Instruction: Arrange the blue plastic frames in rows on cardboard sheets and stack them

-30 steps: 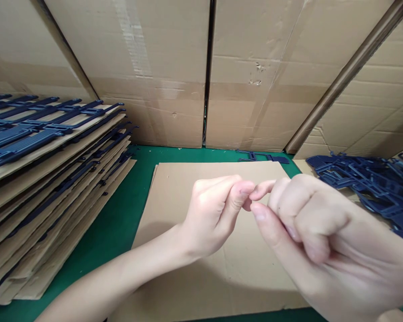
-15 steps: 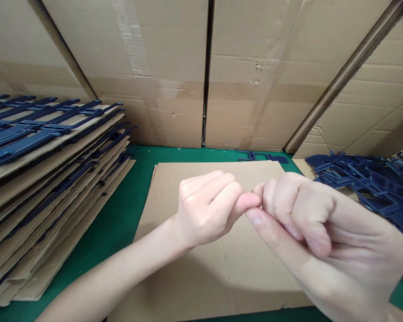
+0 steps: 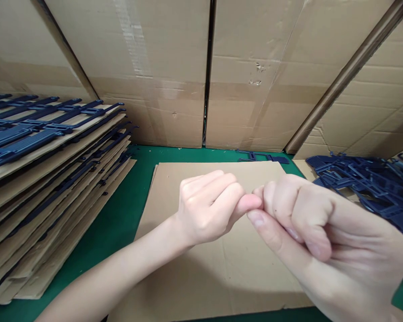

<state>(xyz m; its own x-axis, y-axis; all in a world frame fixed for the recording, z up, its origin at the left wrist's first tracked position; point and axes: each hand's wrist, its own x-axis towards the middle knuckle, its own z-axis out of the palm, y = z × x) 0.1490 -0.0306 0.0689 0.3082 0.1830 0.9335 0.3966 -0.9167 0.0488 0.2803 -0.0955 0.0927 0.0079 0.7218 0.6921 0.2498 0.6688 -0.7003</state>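
My left hand [image 3: 208,205] is closed, its back towards me and its thumb pointing right. The thumb tip meets the fingertips of my right hand [image 3: 305,223], which is closed too, with curled fingers and its thumb stretched towards the left one. Both hands are held together over a flat cardboard sheet [image 3: 201,286]. Nothing shows between the fingertips. The inner side of my left fingers is hidden, so I cannot make out whether anything small is pinched there.
On the left rises a stack of cardboard sheets [image 3: 87,188] layered with dark blue plastic parts [image 3: 30,138]. More blue parts [image 3: 372,183] lie heaped at the right. A blue part [image 3: 275,158] rests on the green tabletop [image 3: 174,154] behind the sheet. Large cardboard boxes [image 3: 154,89] wall off the back.
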